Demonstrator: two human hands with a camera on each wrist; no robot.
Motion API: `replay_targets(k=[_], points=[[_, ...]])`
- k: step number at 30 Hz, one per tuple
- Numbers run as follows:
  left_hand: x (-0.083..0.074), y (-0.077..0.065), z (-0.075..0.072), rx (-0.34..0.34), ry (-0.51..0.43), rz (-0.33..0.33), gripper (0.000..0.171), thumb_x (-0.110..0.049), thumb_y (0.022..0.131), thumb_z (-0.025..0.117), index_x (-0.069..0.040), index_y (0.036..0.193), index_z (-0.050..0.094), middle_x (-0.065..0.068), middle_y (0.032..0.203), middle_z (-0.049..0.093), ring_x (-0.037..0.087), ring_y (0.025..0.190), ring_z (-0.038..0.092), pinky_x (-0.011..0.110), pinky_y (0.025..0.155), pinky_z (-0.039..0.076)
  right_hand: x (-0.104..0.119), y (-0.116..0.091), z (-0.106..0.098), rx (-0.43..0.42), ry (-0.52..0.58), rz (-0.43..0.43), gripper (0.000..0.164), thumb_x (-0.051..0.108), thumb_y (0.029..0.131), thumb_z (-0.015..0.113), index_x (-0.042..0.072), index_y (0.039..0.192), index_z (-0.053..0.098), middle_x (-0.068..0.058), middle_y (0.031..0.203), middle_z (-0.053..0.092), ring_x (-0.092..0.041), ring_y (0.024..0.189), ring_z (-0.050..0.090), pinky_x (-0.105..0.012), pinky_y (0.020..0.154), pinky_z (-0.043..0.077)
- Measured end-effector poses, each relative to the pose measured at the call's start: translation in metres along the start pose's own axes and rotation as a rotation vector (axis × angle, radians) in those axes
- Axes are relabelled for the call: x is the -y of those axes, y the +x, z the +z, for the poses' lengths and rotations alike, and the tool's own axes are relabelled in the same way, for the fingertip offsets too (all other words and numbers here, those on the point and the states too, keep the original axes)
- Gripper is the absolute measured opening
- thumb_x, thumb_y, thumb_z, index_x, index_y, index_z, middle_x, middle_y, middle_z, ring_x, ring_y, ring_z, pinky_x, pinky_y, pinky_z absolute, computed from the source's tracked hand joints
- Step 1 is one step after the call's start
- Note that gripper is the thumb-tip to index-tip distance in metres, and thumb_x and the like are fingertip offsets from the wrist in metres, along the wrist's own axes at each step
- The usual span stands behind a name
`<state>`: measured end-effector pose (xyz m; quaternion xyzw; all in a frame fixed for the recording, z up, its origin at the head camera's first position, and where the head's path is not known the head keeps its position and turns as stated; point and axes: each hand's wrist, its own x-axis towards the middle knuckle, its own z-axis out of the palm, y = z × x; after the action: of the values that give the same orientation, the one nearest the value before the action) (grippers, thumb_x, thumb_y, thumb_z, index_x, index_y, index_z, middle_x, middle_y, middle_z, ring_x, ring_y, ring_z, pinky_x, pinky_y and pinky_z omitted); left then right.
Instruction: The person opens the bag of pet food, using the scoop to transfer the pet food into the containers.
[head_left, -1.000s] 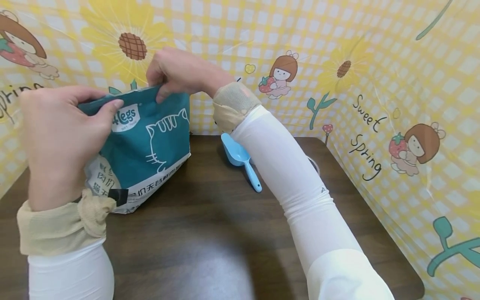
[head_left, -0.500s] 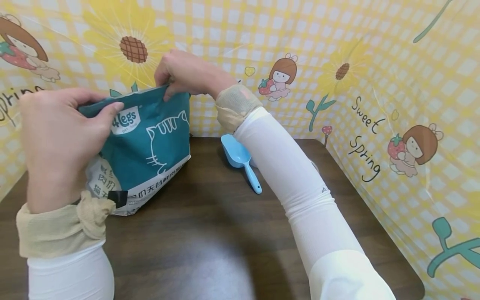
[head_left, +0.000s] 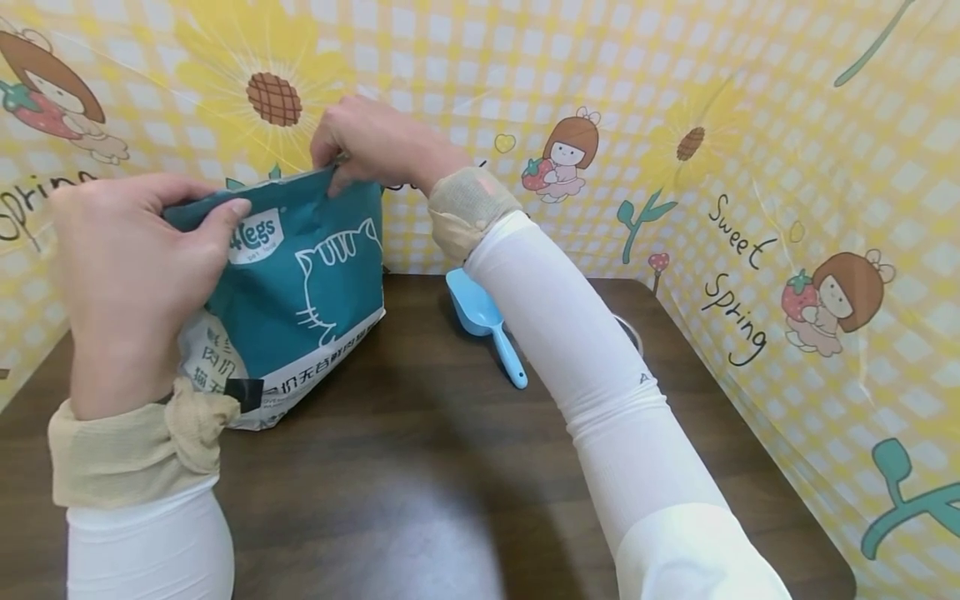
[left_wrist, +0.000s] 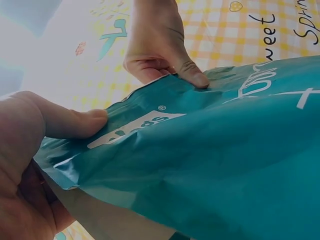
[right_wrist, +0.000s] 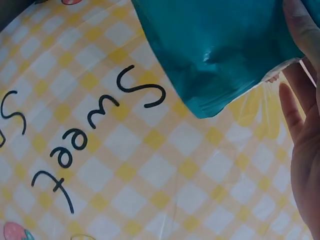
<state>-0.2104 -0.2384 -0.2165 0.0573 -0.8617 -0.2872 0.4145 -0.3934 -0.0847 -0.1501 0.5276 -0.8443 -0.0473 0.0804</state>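
Observation:
A teal and white pet food bag, with a white cat outline and a "4Legs" label, stands at the table's left back. My left hand pinches the left end of its top edge, thumb on the front face. Further along that edge, my right hand pinches the bag with its thumb in front and fingers behind. In the left wrist view the left thumb presses on the teal film near the label. The right wrist view shows the bag's upper corner sticking out beyond the right hand.
A light blue scoop lies on the dark wooden table, right of the bag. Behind the right forearm a round rim shows in part. Yellow checked cloth with printed figures hangs behind and along the right side.
My right hand has shifted slightly right along the bag's top edge since a second ago, still pinching it. The left hand keeps its hold, and the bag and scoop stay in place.

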Motion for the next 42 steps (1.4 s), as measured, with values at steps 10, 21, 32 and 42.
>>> replay_targets(k=[10, 21, 32, 42], points=[[-0.001, 0.001, 0.0, -0.026, -0.012, -0.016, 0.041, -0.037, 0.086, 0.068, -0.003, 0.105, 0.079, 0.024, 0.094, 0.077, -0.019, 0.055, 0.041, 0.0, 0.051, 0.026, -0.012, -0.003, 0.004, -0.049, -0.125, 0.107, 0.016, 0.028, 0.089, 0.072, 0.02, 0.1, 0.081, 0.007, 0.104, 0.078, -0.002, 0.086, 0.061, -0.023, 0.095, 0.05], [0.005, 0.003, 0.007, -0.176, 0.012, -0.049, 0.033, -0.03, 0.091, 0.064, -0.003, 0.103, 0.08, 0.027, 0.088, 0.076, -0.013, 0.054, 0.042, 0.012, 0.061, 0.023, -0.001, 0.015, 0.02, -0.188, -0.312, 0.198, 0.018, 0.041, 0.091, 0.064, 0.034, 0.101, 0.078, 0.019, 0.108, 0.075, 0.001, 0.1, 0.063, -0.035, 0.119, 0.021], [0.017, 0.015, 0.009, -0.286, 0.041, -0.193, 0.038, -0.045, 0.093, 0.059, -0.017, 0.109, 0.08, -0.003, 0.114, 0.076, -0.001, 0.102, 0.064, 0.008, 0.087, 0.047, 0.017, 0.04, 0.021, -0.233, -0.286, 0.34, 0.019, 0.037, 0.096, 0.058, 0.039, 0.104, 0.075, 0.019, 0.109, 0.075, 0.001, 0.104, 0.062, -0.04, 0.124, 0.011], [0.038, 0.02, 0.003, -0.246, -0.1, -0.439, 0.03, -0.044, 0.094, 0.058, -0.033, 0.117, 0.073, -0.022, 0.125, 0.062, -0.004, 0.115, 0.05, 0.022, 0.11, 0.04, 0.028, 0.049, 0.022, -0.216, -0.293, 0.351, 0.028, 0.046, 0.09, 0.058, 0.041, 0.114, 0.071, 0.021, 0.119, 0.071, 0.002, 0.112, 0.058, -0.04, 0.124, 0.009]])
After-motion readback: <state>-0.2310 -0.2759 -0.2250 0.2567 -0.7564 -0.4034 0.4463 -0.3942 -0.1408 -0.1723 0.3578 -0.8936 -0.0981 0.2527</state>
